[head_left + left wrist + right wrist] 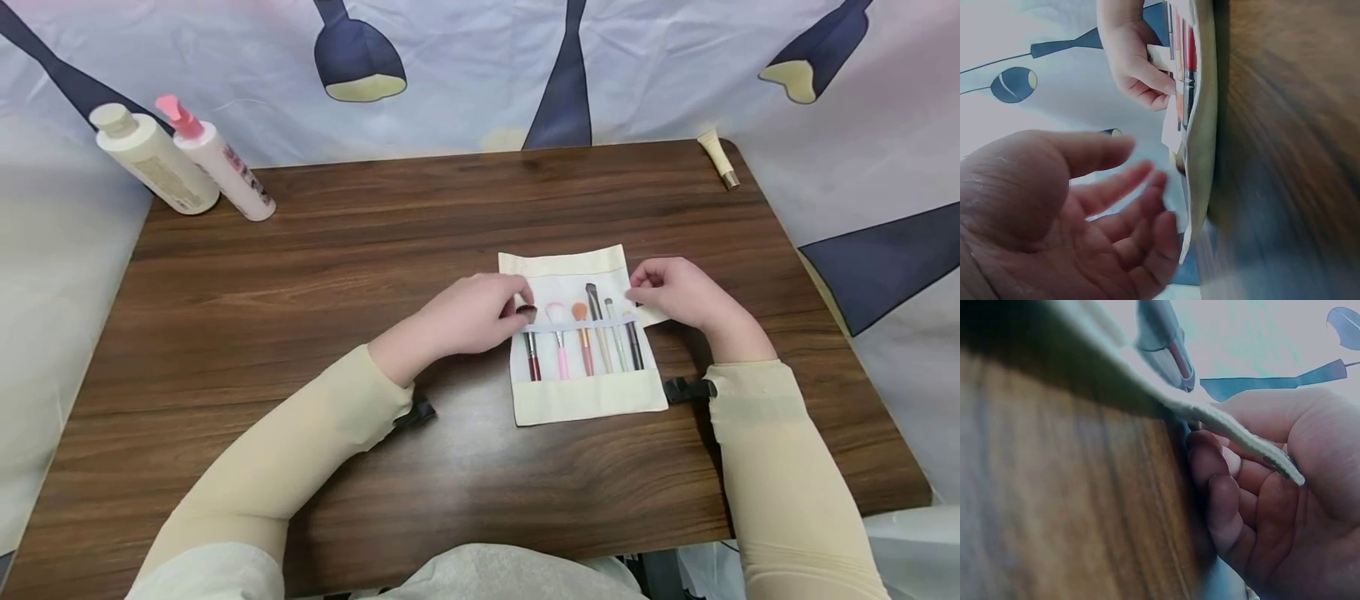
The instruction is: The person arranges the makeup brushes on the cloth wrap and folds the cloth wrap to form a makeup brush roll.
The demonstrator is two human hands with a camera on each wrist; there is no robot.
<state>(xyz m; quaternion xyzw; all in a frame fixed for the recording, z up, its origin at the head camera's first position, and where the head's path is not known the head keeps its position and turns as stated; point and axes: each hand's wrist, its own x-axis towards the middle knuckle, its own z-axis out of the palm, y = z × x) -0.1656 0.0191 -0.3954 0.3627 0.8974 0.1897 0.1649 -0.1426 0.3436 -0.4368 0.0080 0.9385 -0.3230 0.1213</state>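
Observation:
A cream cloth brush roll [592,405] lies spread out on the table in the head view. Several makeup brushes stand side by side in it under a pale strap [573,326], among them a red-handled brush [533,360], a pink brush [562,360] and an orange-tipped brush [585,348]. My left hand [474,313] hovers at the roll's left edge; the left wrist view shows its fingers loosely bent with nothing between them. On the other side, my right hand [681,287] pinches the roll's right edge, where a small flap [1244,437] passes between thumb and fingers.
At the back left stand a cream bottle [161,162] and a pink-topped pump bottle [225,171]. A small cream tube [717,157] lies at the back right corner. Printed fabric [465,75] hangs behind the brown wooden table [337,250].

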